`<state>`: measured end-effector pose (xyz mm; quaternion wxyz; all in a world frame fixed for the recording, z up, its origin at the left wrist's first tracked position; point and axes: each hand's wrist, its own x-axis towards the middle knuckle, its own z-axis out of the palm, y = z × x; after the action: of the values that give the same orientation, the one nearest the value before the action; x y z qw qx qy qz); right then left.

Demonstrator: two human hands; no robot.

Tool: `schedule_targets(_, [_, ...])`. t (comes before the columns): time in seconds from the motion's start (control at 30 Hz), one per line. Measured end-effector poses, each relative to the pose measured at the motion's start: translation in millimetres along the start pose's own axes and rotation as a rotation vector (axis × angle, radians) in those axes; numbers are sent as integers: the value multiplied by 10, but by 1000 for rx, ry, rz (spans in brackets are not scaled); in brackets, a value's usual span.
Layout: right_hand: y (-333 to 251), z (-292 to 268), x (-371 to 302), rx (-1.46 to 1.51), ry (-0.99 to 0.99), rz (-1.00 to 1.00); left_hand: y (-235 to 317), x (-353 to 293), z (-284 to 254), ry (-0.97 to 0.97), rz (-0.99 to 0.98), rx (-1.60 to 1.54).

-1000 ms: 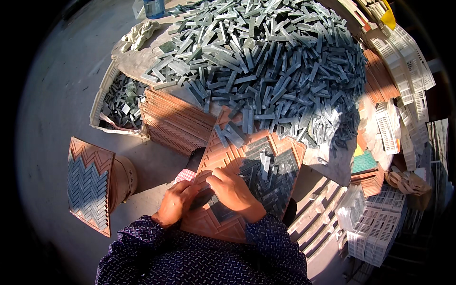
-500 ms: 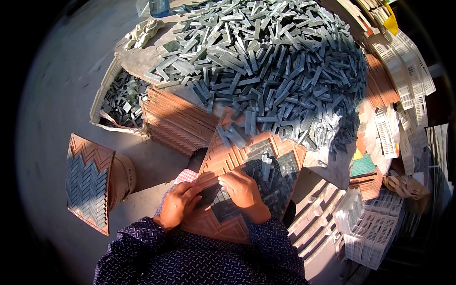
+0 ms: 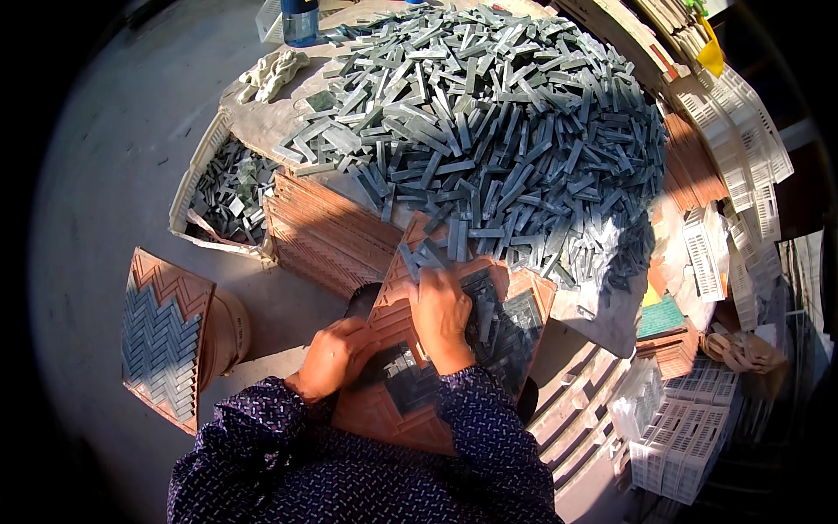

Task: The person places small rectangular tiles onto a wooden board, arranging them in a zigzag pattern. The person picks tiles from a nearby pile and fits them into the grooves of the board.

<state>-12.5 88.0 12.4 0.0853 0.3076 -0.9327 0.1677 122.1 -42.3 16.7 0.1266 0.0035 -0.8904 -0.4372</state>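
A terracotta-coloured herringbone mould board (image 3: 371, 421) lies across my lap, with dark stone strips (image 3: 410, 384) set into part of its grooves. My right hand (image 3: 443, 319) reaches over its upper part, its bent fingers closed at a few loose grey stone strips (image 3: 428, 256) lying there; the fingertips are partly hidden. Over the board's left side rests my left hand (image 3: 336, 356), fingers curled together; whatever they hold, if anything, is hidden. More loose strips lie on the inlaid area to the right of my right hand.
A big heap of stone strips (image 3: 506, 131) covers the table ahead. Left of it stand a stack of mould boards (image 3: 327, 227) and a crate of offcuts (image 3: 201, 175). A partly filled board (image 3: 161, 336) leans on a bucket (image 3: 227, 327). White plastic crates (image 3: 681, 445) stand at right.
My right hand has moved up the board, away from my left hand, to the loose strips at the top. My left hand stays near the same spot. The view has shifted slightly.
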Motion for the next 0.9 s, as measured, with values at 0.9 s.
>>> schedule_targets(0.9, [334,-295,-104,451,7,-117,-10,-295,125,104,-106,99])
